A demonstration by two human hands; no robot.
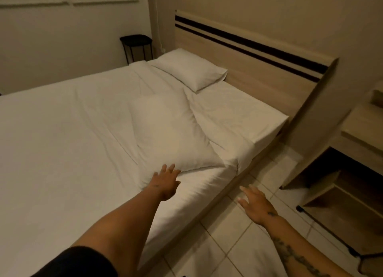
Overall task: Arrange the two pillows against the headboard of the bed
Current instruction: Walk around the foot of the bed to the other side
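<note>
One white pillow [189,70] lies flat at the far end of the bed, its long side next to the wooden headboard [259,69] with two dark stripes. A second white pillow [172,133] lies slanted in the middle of the white sheet [62,131], away from the headboard. My left hand [165,182] reaches over the mattress edge, fingers spread, its tips at the near corner of this second pillow, holding nothing. Over the floor beside the bed my right hand [256,204] hovers open, fingers apart.
A light wooden nightstand [339,173] with open shelves stands to the right of the bed. A black cable [323,231] runs along the tiled floor [228,245]. At the far corner stands a small black side table [136,47].
</note>
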